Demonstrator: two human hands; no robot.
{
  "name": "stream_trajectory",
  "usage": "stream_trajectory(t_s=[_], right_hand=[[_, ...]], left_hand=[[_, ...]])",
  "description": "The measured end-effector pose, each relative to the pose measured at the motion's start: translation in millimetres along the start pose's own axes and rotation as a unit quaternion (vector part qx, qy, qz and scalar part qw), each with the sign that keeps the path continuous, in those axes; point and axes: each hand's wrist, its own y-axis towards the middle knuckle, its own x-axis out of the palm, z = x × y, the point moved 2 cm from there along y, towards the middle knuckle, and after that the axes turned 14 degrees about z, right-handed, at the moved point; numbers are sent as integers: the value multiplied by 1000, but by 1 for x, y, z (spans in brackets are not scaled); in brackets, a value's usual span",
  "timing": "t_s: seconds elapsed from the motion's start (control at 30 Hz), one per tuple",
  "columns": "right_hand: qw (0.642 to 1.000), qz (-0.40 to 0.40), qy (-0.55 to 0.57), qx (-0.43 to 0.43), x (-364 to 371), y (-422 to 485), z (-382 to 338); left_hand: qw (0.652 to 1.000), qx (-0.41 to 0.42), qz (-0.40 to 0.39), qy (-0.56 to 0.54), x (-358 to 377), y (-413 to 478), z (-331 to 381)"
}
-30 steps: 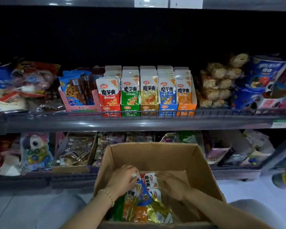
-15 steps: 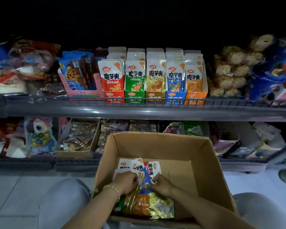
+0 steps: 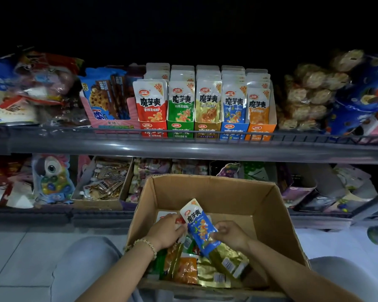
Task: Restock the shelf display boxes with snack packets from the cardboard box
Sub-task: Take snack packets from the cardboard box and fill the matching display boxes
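Blue packet now lifted off the pile, my R hand pinching it, L hand gripping red pkts; blue display box next, I'd say.

Dim store aisle. Grey metal shelving on two levels: upper shelf with a wire rail along its front, lower shelf just above the floor. Everything above the upper shelf is black and unlit. The floor is pale tile with visible grout lines, brighter than the shelves.
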Motion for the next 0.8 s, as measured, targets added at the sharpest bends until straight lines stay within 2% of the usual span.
stream_trajectory(t_s=[0.2, 0.3, 0.37, 0.57, 0.7, 0.8], right_hand=[[994, -12, 91, -61, -36, -31, -38], [987, -25, 132, -82, -35, -43, -61], [982, -22, 167, -84, -30, -50, -74], [957, -41, 277, -70, -24, -73, -103], [968, -62, 219, -103, -29, -80, -111], [970, -20, 200, -134, -37, -82, -115]], left_hand=[[965, -84, -28, -249, -21, -5, 25], [911, -107, 17, -398, -27, -8, 44], [879, -107, 59, -460, -33, -12, 55], [854, -48, 134, -500, -64, -19, 69], [848, -26, 170, -502, -84, -20, 68], [851, -14, 196, -487, -94, -19, 63]])
